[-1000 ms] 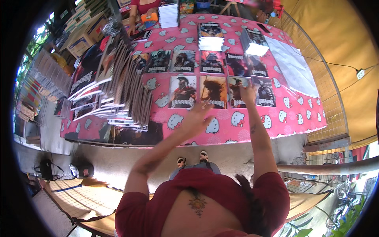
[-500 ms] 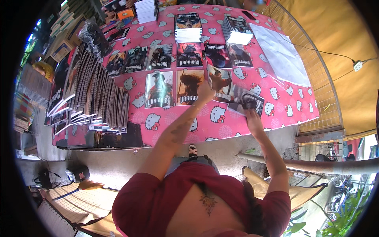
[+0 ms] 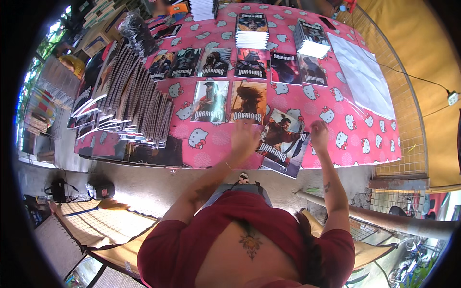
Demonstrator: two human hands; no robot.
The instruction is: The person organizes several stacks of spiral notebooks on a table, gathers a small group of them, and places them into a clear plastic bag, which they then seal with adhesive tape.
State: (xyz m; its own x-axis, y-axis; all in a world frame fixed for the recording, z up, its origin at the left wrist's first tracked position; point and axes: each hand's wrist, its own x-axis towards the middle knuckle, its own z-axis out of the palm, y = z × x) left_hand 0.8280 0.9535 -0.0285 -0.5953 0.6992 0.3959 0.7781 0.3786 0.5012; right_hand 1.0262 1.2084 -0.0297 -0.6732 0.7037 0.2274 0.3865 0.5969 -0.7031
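Observation:
My left hand (image 3: 245,138), its fingers slightly smeared, is at the left edge of a spiral notebook (image 3: 282,134) with a warrior on its cover. That notebook lies tilted over a second notebook (image 3: 291,167), which shows along the lower and right sides. At the right edge of this overlapping pair, my right hand (image 3: 319,134) is closed, its fingertips partly hidden. Just beyond my left hand lie a notebook with a brown-orange cover (image 3: 248,102) and one with a helmeted soldier (image 3: 210,102).
Farther back lies a row of dark-covered notebooks, among them a red-and-black one (image 3: 285,68). Notebook stacks (image 3: 252,39) (image 3: 312,45) stand behind. Many spiral-bound notebooks (image 3: 139,96) lean at left. A white sheet (image 3: 362,77) covers part of the pink tablecloth (image 3: 197,138) at right.
The warrior notebook has left its place in the front row and now overlaps the one my right hand held. Both hands have drawn nearer to me, and the view has shifted.

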